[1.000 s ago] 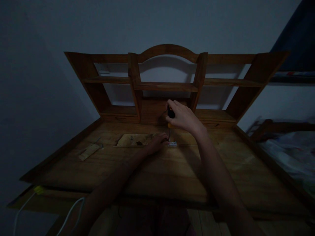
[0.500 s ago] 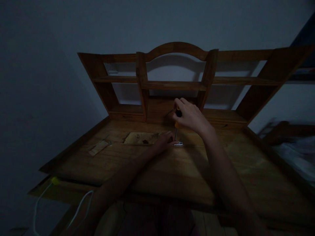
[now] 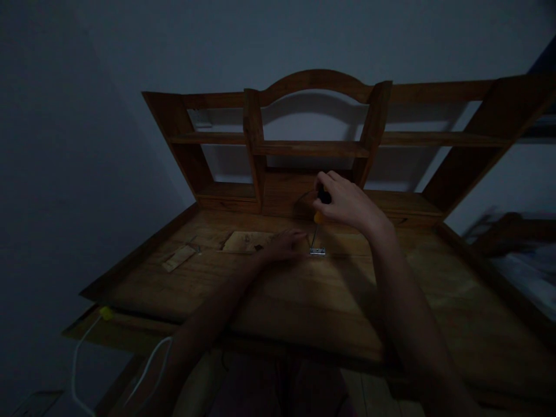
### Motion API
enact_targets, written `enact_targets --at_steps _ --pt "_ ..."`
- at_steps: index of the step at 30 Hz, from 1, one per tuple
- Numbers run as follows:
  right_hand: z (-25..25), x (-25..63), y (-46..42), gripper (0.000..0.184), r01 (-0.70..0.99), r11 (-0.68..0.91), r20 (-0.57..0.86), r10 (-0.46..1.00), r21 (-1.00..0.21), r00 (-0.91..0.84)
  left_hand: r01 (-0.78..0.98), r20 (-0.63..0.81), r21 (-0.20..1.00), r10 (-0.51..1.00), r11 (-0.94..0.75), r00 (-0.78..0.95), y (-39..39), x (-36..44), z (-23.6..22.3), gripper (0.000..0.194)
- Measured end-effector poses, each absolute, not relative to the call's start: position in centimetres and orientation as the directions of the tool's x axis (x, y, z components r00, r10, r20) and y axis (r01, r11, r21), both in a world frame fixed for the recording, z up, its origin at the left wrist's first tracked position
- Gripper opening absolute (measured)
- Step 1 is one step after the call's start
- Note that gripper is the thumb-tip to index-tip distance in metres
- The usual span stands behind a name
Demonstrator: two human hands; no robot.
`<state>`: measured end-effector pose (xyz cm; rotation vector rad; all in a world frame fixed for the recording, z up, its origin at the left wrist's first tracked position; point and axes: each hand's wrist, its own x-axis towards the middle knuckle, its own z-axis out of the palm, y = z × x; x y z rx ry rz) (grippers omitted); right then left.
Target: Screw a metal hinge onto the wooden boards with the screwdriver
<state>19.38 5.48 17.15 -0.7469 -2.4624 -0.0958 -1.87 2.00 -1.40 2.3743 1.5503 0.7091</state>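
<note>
My right hand [image 3: 347, 200] is closed around the black and yellow handle of a screwdriver [image 3: 319, 218]. The shaft runs down, slightly tilted, to the left end of a small metal hinge [image 3: 317, 251] lying on the wooden desktop [image 3: 313, 295]. Just left of the hinge is my left hand [image 3: 284, 244], resting low over the wood. Its fingers point right and are apart, with nothing visible between them. Whether the screwdriver tip sits in a screw is too small to tell.
Behind the desk area stands a wooden shelf unit [image 3: 310, 149] against the wall. A rough-edged pale patch [image 3: 238, 240] marks the desktop left of my hands. Further left lies a small wood piece [image 3: 179, 258]. A white cable [image 3: 78, 353] with a yellow end hangs at the front left.
The camera view has shifted, so the desk appears further right. My left hand has drawn back from the hinge and its fingers have opened. The screwdriver stays at the hinge in my right hand.
</note>
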Motion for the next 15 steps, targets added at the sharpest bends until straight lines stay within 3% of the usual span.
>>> enact_targets --at_steps 7,15 --pt "16.8 19.0 5.5 0.024 0.56 0.827 0.546 0.496 -0.06 -0.675 0.725 0.24 0.553 0.911 -0.411 0.335 2.6 -2.9 -1.8 0.065" --pt "16.7 18.5 5.0 0.024 0.552 0.834 0.558 0.469 -0.023 -0.685 0.764 0.227 0.467 0.895 -0.446 0.384 3.4 -2.9 -1.9 0.064"
